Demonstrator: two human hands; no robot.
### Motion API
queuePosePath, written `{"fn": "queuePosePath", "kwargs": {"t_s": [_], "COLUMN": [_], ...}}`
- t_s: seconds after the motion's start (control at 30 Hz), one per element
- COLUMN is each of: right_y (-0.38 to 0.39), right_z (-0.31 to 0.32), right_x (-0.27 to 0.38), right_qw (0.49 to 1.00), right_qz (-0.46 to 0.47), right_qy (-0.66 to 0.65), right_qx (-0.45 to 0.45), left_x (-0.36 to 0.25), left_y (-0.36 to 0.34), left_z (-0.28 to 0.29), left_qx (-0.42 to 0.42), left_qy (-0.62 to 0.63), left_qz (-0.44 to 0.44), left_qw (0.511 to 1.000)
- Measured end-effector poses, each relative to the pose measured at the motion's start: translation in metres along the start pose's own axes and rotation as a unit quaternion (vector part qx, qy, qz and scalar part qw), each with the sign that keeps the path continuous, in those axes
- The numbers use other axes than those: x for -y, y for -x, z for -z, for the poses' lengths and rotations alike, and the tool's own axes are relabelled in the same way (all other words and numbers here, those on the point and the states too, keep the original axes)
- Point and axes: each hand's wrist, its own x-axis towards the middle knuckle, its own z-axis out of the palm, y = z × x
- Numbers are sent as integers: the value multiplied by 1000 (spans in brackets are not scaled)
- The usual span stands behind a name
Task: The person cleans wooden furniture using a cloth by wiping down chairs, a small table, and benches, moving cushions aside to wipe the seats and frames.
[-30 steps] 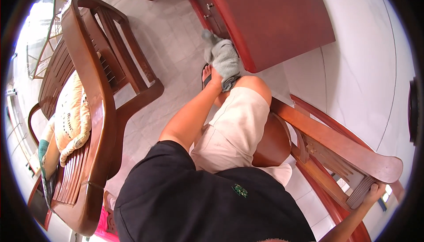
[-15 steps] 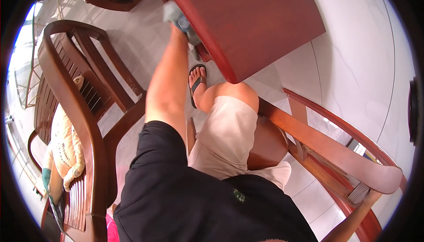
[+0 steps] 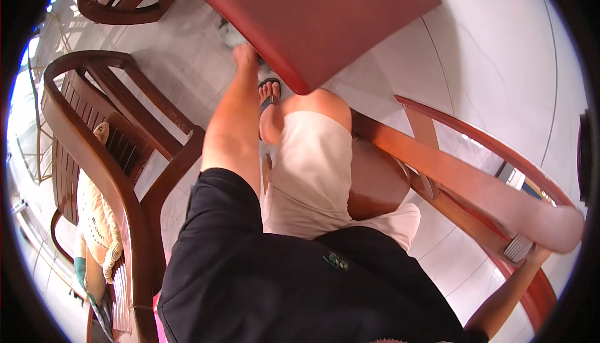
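My left hand [image 3: 245, 56] reaches down beside the side of a red-brown wooden cabinet [image 3: 312, 21], closed on a grey cloth [image 3: 230, 32]. The cloth and my fingertips are partly hidden by the cabinet's top edge. Below them, my foot in a black sandal [image 3: 269, 93] shows on the floor, and my bent knee is close to the cabinet's near corner. At the lower right my right hand [image 3: 536, 254] grips the end of a wooden chair's armrest [image 3: 462, 174], its fingers mostly out of sight.
A wooden armchair [image 3: 109, 143] with a cream cushion [image 3: 94, 211] on it stands to my left. Another wooden chair [image 3: 119, 11] is at the top left. Pale tiled floor [image 3: 200, 49] lies between the chairs and cabinet, and a pale marbled surface [image 3: 500, 61] is at the right.
My left hand has moved forward and left along the cabinet's side with the cloth, which is now more hidden. The cabinet sits higher and further left in view. My right hand stays on the armrest.
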Motion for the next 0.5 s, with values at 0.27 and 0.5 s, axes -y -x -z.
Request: {"fn": "queuePosePath", "kwargs": {"t_s": [0.27, 0.5], "right_y": [-9, -25], "right_z": [-31, -75], "right_x": [26, 162], "right_qw": [988, 981], "right_qz": [93, 115], "right_qy": [-53, -97], "right_qx": [-113, -124], "left_x": [-79, -113], "left_y": [200, 252], "left_z": [66, 99], "left_qx": [212, 270], "left_qy": [377, 509], "left_qz": [-118, 174], "left_qw": [894, 798]}}
